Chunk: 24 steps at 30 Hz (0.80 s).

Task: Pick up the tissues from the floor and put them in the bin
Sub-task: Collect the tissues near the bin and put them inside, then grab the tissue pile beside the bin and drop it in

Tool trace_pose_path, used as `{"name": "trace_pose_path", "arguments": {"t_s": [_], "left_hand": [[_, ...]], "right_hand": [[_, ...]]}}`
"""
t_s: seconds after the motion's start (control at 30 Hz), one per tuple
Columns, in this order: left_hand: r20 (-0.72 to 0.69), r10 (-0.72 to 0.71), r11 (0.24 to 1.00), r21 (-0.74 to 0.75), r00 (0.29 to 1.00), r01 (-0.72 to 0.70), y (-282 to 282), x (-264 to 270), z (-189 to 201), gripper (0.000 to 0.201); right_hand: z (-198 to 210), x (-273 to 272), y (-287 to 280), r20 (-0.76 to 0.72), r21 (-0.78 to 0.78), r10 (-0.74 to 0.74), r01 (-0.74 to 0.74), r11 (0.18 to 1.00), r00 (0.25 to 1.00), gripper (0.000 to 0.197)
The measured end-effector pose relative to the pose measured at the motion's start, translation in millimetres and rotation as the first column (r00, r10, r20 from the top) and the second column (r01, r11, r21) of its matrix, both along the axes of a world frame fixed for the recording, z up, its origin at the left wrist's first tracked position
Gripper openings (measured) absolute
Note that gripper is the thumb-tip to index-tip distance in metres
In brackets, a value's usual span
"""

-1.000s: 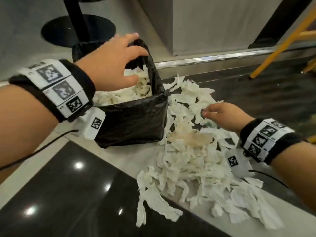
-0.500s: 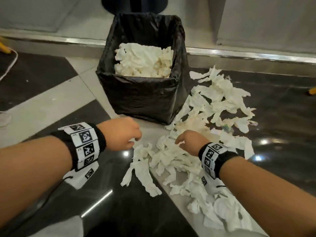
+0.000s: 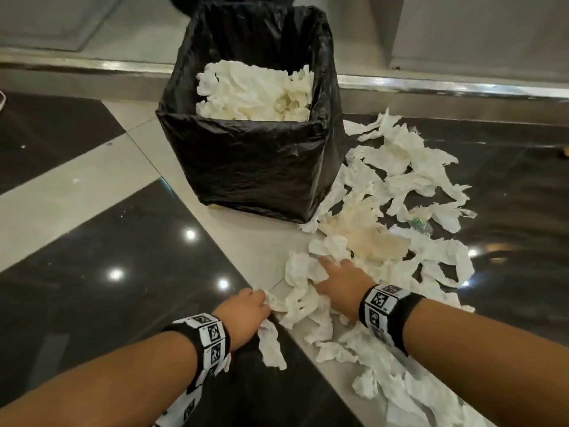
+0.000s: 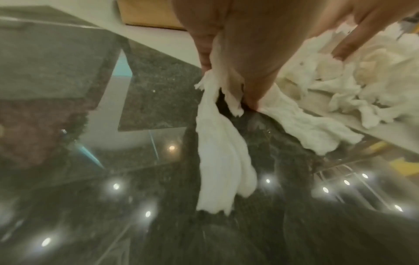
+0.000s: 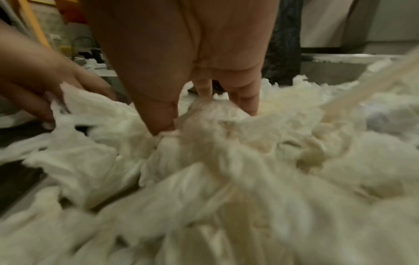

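Observation:
The bin [image 3: 246, 126], lined with a black bag, stands on the floor holding a heap of white tissues [image 3: 255, 90]. To its right, torn tissues [image 3: 400, 180] lie scattered down to my arms. My left hand [image 3: 255, 306] is at the pile's near left edge. In the left wrist view the left hand [image 4: 229, 84] pinches a long tissue strip [image 4: 222, 152] that trails on the dark tile. My right hand [image 3: 326, 272] is sunk into the pile. In the right wrist view the right hand [image 5: 204, 118] closes thumb and fingers round a tissue clump [image 5: 211, 111].
A metal threshold strip [image 3: 431, 86] runs behind the bin. The floor is glossy dark tile [image 3: 123, 257] crossed by a pale tile band [image 3: 77, 192]. A small green wrapper [image 3: 418, 224] lies among the tissues on the right.
My left hand left the bin rim and came down to the pile's near edge. The right hand moved nearer too. Both now have their fingers on tissues.

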<state>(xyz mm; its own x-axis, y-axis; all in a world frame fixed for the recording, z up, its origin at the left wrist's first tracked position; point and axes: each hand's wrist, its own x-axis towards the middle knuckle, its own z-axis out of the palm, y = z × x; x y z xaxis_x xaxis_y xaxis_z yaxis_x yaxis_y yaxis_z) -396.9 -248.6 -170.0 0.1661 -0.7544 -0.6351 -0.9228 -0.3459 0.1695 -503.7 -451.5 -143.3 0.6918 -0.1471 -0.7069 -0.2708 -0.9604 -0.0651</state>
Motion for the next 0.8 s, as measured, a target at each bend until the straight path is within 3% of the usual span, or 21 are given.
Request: {"name": "trace_pose_path", "arguments": {"t_s": [0.13, 0.2, 0.27, 0.33, 0.4, 0.5, 0.6, 0.67, 0.73, 0.8], "left_hand": [[-0.165, 0.201, 0.955, -0.185, 0.965, -0.231, -6.6, 7.4, 9.7, 0.014], [-0.234, 0.308, 0.890, -0.272, 0.922, -0.366, -5.7, 11.0, 16.2, 0.017], [-0.265, 0.370, 0.843, -0.308, 0.891, -0.442, -3.9, 16.3, 20.0, 0.018], [-0.279, 0.420, 0.807, -0.321, 0.864, -0.496, -1.5, 20.3, 22.6, 0.027], [-0.298, 0.444, 0.793, -0.308, 0.845, -0.525, 1.1, 21.0, 23.7, 0.045], [-0.279, 0.378, 0.827, -0.326, 0.883, -0.458, 1.9, 17.2, 25.5, 0.053], [-0.183, 0.202, 0.910, -0.327, 0.962, -0.253, -12.6, 7.3, 29.6, 0.031], [-0.158, 0.105, 0.949, -0.280, 0.982, -0.147, -29.8, -5.8, 30.0, 0.029], [-0.150, -0.007, 0.962, -0.270, 0.989, -0.034, -49.2, -23.4, 25.0, 0.028], [-0.202, -0.125, 0.978, -0.192, 0.971, 0.086, -63.6, -40.0, 17.1, 0.049]], "right_hand": [[12.6, 6.9, -5.3, 0.124, 0.117, -0.151, 0.137, 0.984, 0.981, 0.026], [27.4, 18.7, -10.0, 0.208, 0.218, -0.299, 0.254, 0.942, 0.931, 0.018], [41.5, 28.1, -15.3, 0.304, 0.320, -0.433, 0.338, 0.885, 0.849, 0.024], [55.2, 33.8, -16.0, 0.364, 0.405, -0.504, 0.354, 0.843, 0.784, 0.024], [70.9, 35.3, -13.4, 0.388, 0.473, -0.548, 0.350, 0.808, 0.741, 0.009], [80.4, 32.8, -13.5, 0.379, 0.459, -0.572, 0.389, 0.799, 0.727, 0.025], [79.8, 29.3, -19.4, 0.412, 0.458, -0.627, 0.445, 0.770, 0.661, 0.019], [79.8, 24.6, -24.7, 0.397, 0.472, -0.669, 0.486, 0.736, 0.628, 0.018], [81.3, 14.9, -29.8, 0.379, 0.467, -0.657, 0.478, 0.744, 0.652, 0.004], [82.4, 6.1, -32.5, 0.390, 0.455, -0.619, 0.442, 0.773, 0.681, 0.019]]}}
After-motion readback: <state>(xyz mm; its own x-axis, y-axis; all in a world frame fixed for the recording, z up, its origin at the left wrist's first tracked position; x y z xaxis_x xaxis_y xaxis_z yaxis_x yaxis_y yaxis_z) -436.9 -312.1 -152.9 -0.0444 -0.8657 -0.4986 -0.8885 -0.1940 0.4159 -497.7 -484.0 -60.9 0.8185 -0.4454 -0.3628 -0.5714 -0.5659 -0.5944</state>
